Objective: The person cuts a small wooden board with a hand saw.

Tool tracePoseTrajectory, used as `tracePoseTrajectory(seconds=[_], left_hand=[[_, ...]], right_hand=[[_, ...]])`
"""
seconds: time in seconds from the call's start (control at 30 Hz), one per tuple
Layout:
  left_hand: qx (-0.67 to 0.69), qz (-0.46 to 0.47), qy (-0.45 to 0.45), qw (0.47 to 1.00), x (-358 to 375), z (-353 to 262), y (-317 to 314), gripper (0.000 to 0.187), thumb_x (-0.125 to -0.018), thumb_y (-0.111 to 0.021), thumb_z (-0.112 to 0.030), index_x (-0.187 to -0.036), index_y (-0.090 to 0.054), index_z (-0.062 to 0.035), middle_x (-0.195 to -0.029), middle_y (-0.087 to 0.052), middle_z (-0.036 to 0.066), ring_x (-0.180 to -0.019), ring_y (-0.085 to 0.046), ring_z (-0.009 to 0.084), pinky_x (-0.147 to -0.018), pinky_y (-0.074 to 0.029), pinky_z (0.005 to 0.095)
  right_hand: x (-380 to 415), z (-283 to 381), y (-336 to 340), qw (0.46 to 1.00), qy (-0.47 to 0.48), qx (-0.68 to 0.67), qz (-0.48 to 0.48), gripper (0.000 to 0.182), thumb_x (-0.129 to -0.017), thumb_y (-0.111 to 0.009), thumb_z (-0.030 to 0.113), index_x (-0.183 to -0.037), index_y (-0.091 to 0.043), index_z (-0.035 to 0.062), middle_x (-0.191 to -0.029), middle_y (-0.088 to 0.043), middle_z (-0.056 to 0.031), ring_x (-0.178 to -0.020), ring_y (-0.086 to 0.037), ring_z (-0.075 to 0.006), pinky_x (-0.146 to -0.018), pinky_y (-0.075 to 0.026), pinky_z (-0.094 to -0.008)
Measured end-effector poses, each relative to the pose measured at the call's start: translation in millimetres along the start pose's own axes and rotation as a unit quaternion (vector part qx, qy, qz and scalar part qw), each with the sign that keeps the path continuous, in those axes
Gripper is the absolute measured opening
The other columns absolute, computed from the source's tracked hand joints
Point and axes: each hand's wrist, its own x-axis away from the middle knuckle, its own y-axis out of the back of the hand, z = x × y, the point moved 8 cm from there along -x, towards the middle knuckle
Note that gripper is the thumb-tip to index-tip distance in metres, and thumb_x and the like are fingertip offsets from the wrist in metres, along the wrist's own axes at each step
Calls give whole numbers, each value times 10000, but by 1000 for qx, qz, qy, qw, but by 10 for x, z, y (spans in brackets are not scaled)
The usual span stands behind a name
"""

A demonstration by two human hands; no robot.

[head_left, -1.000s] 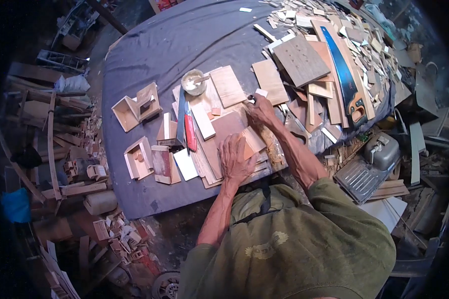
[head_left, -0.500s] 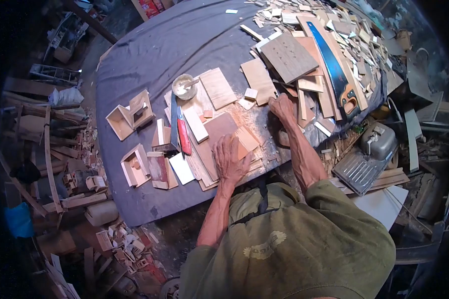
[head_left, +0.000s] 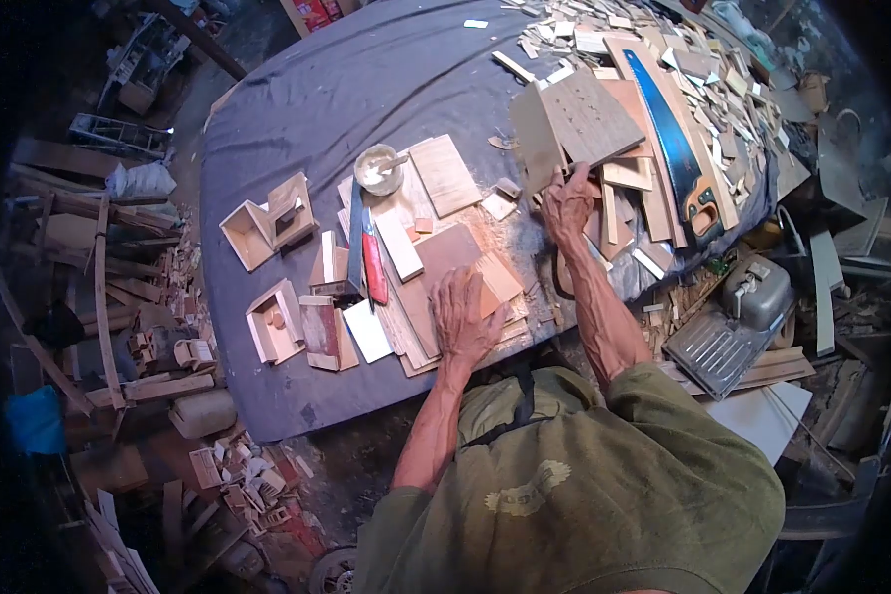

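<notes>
My left hand [head_left: 461, 315] rests over the stacked boards near the table's front edge. Its fingers and thumb press around the near left end of a small light-brown wooden piece [head_left: 498, 280]; the palm hides part of it. My right hand [head_left: 568, 205] is closed on the lower edge of a thin wooden board [head_left: 536, 132], which stands tilted up against a darker board [head_left: 592, 117]. Between the hands lie sawdust and a small wood offcut [head_left: 499, 206]. A red-handled knife [head_left: 373, 267] lies left of my left hand, by a white wood strip [head_left: 398, 247].
A bowl of white paste with a stick [head_left: 380, 170] stands beyond the boards. Small open wooden boxes [head_left: 274, 322] sit at the left on the dark-covered table [head_left: 297, 119]. A handsaw [head_left: 668, 129] lies on the right among heaped offcuts. A metal sink [head_left: 715, 342] is on the floor.
My right hand has moved slightly up and lifted the thin board from lying flat to tilted. My left hand stays at the small wooden piece. The whole view has shifted slightly.
</notes>
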Motion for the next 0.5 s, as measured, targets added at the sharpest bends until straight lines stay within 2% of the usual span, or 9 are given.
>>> tracePoseTrajectory(seconds=[0.13,0.23,0.27,0.3,0.37,0.5], left_hand=[[-2,2,0,1000,0,-20,18,699,-712,-806,-304,-1286,-535,-9,-1345,-504,190,-1280,-461,380,-1096,-314,557],[4,0,-2,1000,-19,-27,40,703,-709,-813,-299,-1285,-535,-8,-1343,-505,191,-1279,-461,381,-1096,-315,558],[7,-1,-1,1000,-18,-22,33,704,-708,-815,-297,-1286,-535,-8,-1343,-504,191,-1279,-460,382,-1096,-315,559],[11,-1,1,1000,-8,-13,29,706,-706,-818,-295,-1286,-535,-7,-1343,-503,191,-1280,-459,383,-1096,-315,559],[15,-7,-5,1000,2,-3,27,712,-704,-823,-294,-1287,-532,-8,-1342,-502,192,-1281,-456,386,-1095,-316,560],[13,-4,-3,1000,16,24,-2,715,-709,-825,-300,-1289,-524,-10,-1348,-493,196,-1285,-448,392,-1092,-316,560]], right_hand=[[-61,62,-103,997,-8,-80,-17,306,-924,-594,233,-1039,-550,-46,-843,-640,-260,-824,-646,-422,-747,-490,-477],[100,18,-523,981,-36,-184,54,325,-920,-595,234,-1040,-559,-66,-855,-639,-257,-818,-638,-388,-764,-489,-466],[178,-32,-711,964,-85,-240,80,330,-900,-609,222,-1037,-570,-76,-874,-643,-251,-825,-630,-350,-781,-487,-461],[227,-132,-918,968,-117,-197,102,338,-878,-624,231,-1017,-585,-74,-852,-647,-234,-803,-632,-349,-764,-487,-465],[452,63,-934,951,-140,-235,143,366,-872,-632,280,-993,-599,-64,-832,-651,-226,-782,-633,-366,-752,-487,-468],[534,72,-1178,960,-60,-136,238,398,-865,-628,311,-1023,-633,-54,-922,-682,-276,-875,-666,-424,-793,-506,-477]])
